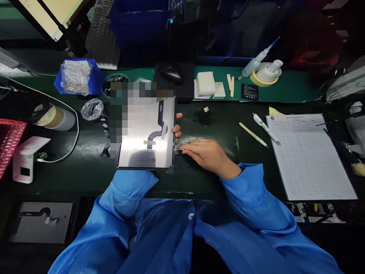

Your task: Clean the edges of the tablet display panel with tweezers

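A flat silver display panel (142, 133) with a black flex cable on its back is held up over the dark bench. My left hand (177, 127) is under it; only the fingertips show, curled round its right edge. My right hand (209, 154) rests on the bench just right of the panel, fingers pinched on a small thin metal piece at the panel's lower right edge. Both arms wear blue sleeves.
A printed form sheet (308, 156) lies at right, with a pen (266, 127) and a thin stick (252, 134) beside it. At the back stand a tape roll (264, 76), white blocks (205, 83) and a blue bin (76, 76). Another panel (42, 220) lies lower left.
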Tool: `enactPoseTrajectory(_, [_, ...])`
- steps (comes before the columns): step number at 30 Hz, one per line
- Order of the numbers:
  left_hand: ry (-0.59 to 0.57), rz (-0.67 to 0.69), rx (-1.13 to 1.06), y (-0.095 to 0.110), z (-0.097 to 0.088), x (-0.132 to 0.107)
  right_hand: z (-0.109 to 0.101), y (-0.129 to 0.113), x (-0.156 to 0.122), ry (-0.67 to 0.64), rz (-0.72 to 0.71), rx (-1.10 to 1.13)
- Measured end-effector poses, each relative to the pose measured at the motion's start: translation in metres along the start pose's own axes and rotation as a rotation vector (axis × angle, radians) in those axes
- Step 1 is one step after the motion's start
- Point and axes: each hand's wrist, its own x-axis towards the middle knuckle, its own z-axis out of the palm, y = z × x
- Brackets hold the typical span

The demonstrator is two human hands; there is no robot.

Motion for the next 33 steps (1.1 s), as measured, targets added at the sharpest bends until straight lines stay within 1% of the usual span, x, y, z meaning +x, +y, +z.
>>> enactPoseTrajectory(2, [-0.022, -0.094, -0.055, 0.004, 0.004, 0.001, 0.000, -0.001, 0.000, 0.007, 0.014, 0.016])
enactPoseTrajectory(4, [-0.012, -0.147, -0.100, 0.007, 0.006, 0.002, 0.000, -0.002, 0.000, 0.027, 0.032, 0.036])
enactPoseTrajectory(7, [0.006, -0.141, -0.148, 0.008, 0.006, 0.002, -0.002, -0.004, 0.002, 0.037, 0.049, 0.066])
enactPoseTrajectory(13, [-0.046, -0.171, -0.180, 0.005, 0.000, 0.006, -0.007, -0.002, 0.003, 0.015, 0.047, 0.053])
enactPoseTrajectory(17, [-0.083, -0.174, -0.211, 0.005, -0.006, 0.011, -0.005, 0.000, 0.002, 0.002, 0.048, 0.025])
enactPoseTrajectory(20, [-0.097, -0.206, -0.200, 0.006, -0.008, 0.011, -0.004, 0.000, 0.001, 0.007, 0.044, 0.006])
enactPoseTrajectory(28, [-0.061, -0.197, -0.149, 0.010, -0.002, 0.009, -0.004, -0.002, 0.002, 0.052, 0.015, 0.028])
enactPoseTrajectory(33, [0.025, -0.171, -0.097, 0.009, 0.010, 0.005, -0.004, -0.003, 0.000, 0.023, 0.006, 0.030])
